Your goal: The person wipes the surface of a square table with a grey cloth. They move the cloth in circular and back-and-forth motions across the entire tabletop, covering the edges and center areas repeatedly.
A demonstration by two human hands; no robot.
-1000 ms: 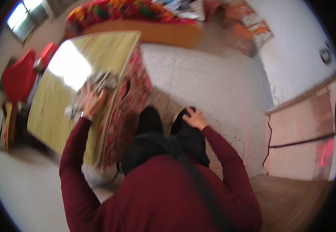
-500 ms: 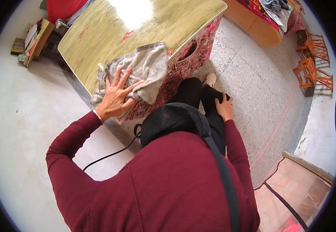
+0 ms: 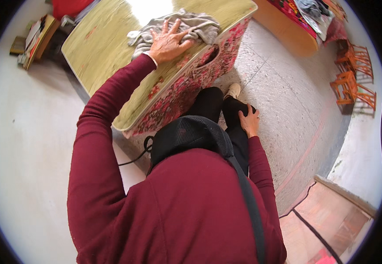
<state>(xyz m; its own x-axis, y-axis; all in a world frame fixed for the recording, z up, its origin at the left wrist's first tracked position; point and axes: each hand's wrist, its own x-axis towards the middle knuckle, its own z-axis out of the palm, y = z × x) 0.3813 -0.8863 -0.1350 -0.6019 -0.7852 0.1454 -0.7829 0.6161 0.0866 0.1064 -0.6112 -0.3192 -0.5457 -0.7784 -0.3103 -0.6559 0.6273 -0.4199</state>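
My left hand (image 3: 169, 45) lies flat on a crumpled grey cloth (image 3: 203, 27), its fingers spread. The cloth is bunched on top of the table (image 3: 94, 61), whose cover is yellow-green with a few red flower patches. Part of the cloth reaches close to the table's right edge. Below that edge hangs a pink and red floral skirt (image 3: 156, 110) with a dark oval opening. On my right knee (image 3: 233, 108) rests my right hand (image 3: 250, 122), open, with nothing held in it.
Small orange wooden stools (image 3: 354, 90) stand by the right wall. A wooden bed frame (image 3: 290, 28) with clothes on it is at the far right. Books and boxes (image 3: 41, 42) sit at the far left. A black cable (image 3: 316, 233) crosses the lower right.
My left hand has slid the cloth away from me and to the right across the tabletop, uncovering the table's near corner. The right hand stays on the knee.
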